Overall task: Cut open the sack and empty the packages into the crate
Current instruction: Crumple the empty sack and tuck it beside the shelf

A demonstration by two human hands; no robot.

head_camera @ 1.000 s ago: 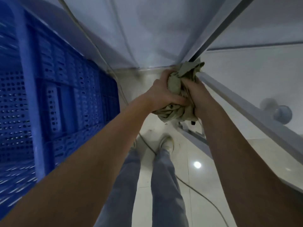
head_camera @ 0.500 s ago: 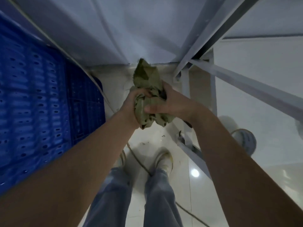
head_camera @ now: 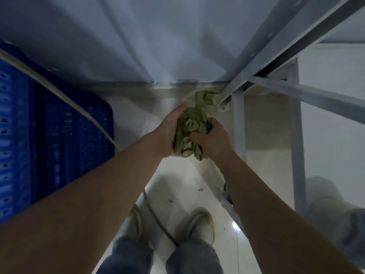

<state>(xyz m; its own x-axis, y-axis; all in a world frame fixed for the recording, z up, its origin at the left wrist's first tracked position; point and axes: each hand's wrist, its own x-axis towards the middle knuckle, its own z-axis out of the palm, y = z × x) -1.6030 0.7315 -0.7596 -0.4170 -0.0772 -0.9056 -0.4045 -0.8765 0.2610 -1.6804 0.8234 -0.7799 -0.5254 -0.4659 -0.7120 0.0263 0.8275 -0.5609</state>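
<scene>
Olive-green crumpled sack (head_camera: pixel 192 131) is clenched between left hand (head_camera: pixel 167 133) and right hand (head_camera: pixel 212 138); blue crate (head_camera: pixel 53 135) is seen at nine o'clock

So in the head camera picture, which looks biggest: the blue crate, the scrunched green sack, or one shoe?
1. Blue crate, by far the largest.
2. Green sack and right shoe look about alike; the sack is nearer the camera, so no ranking.
</scene>
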